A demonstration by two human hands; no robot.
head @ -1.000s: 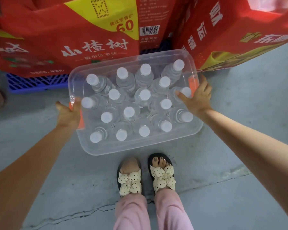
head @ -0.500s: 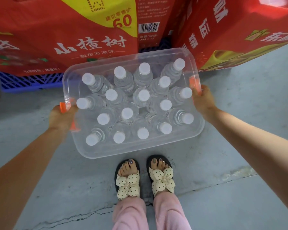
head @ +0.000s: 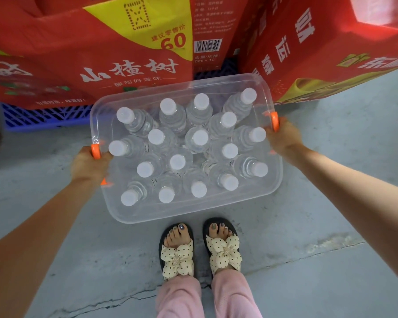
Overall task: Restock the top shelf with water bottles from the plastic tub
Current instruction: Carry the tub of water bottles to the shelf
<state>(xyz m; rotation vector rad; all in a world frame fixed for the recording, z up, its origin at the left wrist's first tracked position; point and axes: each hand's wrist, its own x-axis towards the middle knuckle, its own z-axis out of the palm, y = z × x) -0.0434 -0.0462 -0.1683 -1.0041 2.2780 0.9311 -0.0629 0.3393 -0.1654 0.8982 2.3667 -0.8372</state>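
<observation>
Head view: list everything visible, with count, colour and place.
plastic tub: one, clear, on or just above the floor, ahead of the feet
handles: two, orange, one on each tub end
water bottles: seventeen, clear with white caps, in the tub
cartons: at least two, red and yellow, behind the tub
pallet: one, blue, under the left carton
floor: grey, cracked
sandals: two, black with cream dotted bows
trousers: pink
left hand: grips the left handle
right hand: grips the right handle

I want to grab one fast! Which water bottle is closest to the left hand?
The bottle whose white cap sits right beside the orange handle the left hand grips; every other bottle stands farther inside the tub.
</observation>
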